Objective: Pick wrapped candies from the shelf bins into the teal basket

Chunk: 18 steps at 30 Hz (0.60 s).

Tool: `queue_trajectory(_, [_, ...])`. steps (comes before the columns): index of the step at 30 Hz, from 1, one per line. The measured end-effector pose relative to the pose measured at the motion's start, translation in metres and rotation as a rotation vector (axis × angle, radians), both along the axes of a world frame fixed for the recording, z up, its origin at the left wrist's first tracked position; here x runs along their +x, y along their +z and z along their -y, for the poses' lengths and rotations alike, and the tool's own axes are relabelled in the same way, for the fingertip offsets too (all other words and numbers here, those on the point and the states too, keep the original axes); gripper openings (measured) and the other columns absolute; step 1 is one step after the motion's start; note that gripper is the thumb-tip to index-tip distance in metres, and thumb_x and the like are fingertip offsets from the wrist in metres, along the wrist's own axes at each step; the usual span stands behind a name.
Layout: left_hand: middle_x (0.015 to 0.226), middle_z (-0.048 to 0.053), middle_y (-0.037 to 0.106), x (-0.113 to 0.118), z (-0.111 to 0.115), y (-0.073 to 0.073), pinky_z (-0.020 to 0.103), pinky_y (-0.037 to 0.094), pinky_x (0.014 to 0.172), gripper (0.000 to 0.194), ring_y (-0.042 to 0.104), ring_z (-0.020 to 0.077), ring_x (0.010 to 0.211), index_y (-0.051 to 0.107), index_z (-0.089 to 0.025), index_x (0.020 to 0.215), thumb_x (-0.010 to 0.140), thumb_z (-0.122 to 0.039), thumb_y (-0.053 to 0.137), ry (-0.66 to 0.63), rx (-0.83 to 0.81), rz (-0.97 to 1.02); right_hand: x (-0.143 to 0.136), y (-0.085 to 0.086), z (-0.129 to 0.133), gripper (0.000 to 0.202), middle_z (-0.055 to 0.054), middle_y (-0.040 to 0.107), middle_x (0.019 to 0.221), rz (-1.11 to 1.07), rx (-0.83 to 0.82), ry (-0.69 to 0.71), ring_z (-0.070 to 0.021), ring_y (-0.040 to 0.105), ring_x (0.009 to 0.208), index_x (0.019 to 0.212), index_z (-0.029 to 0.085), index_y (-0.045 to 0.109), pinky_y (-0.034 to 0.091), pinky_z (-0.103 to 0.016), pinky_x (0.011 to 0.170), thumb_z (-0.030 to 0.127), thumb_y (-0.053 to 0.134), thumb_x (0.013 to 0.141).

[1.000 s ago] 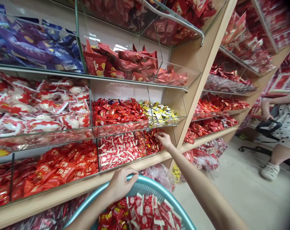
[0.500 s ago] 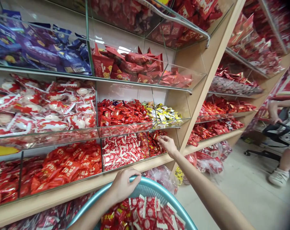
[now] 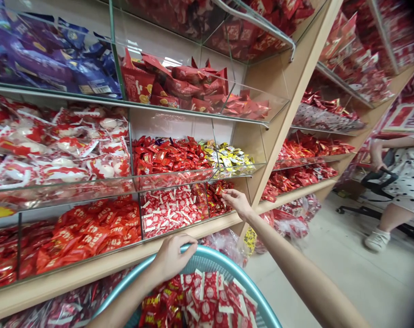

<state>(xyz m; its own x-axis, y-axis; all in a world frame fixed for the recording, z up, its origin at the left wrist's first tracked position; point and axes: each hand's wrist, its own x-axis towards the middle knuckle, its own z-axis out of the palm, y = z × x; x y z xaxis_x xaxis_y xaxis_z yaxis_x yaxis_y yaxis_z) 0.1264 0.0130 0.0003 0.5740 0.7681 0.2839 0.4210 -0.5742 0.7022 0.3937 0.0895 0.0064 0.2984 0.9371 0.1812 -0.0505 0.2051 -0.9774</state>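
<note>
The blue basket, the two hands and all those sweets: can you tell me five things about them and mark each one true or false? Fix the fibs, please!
1. The left hand is at the rim of the blue basket. True.
2. There is nothing in the basket. False: it has red-and-white packets in it.
3. The right hand is by the shiny red sweets in the bottom row. True.
4. The blue-purple bags are at the lower right of the picture. False: the blue-purple bags are at the upper left.
5. The yellow-and-white sweets are higher up than the basket. True.
</note>
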Motion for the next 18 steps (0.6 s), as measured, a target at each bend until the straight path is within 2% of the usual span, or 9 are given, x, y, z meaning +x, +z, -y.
queue_trajectory(4, [0.09,0.005,0.07,-0.002,-0.006,-0.001,0.026,0.046,0.075,0.031,0.063,0.0201,0.083,0.072,-0.019,0.087,0.081,-0.032,0.044,-0.065,-0.031,0.005,0.009,0.0,-0.02,0.029,-0.001,0.06,0.059,0.031,-0.02,-0.108,-0.013,0.059,0.054,0.072,0.014,0.058,0.05,-0.025,0.053,0.028,0.075,0.052])
queue_trajectory(10, [0.1,0.005,0.068,-0.01,-0.018,-0.005,0.027,0.046,0.081,0.031,0.062,0.0205,0.091,0.07,-0.02,0.097,0.082,-0.03,0.045,-0.196,-0.11,0.003,0.015,-0.004,-0.052,0.026,-0.003,0.061,0.059,0.084,-0.019,-0.216,-0.0136,0.057,0.051,0.076,0.014,0.056,0.047,-0.024,0.048,0.023,0.07,0.056])
queue_trajectory(18, [0.104,0.003,0.067,-0.012,-0.019,-0.003,0.026,0.046,0.084,0.03,0.062,0.0196,0.094,0.067,-0.021,0.102,0.083,-0.029,0.046,-0.208,-0.137,0.016,0.024,-0.016,-0.071,0.031,-0.007,0.065,0.073,0.212,0.004,-0.284,-0.0135,0.059,0.059,0.083,0.011,0.06,0.049,-0.026,0.056,0.028,0.066,0.059])
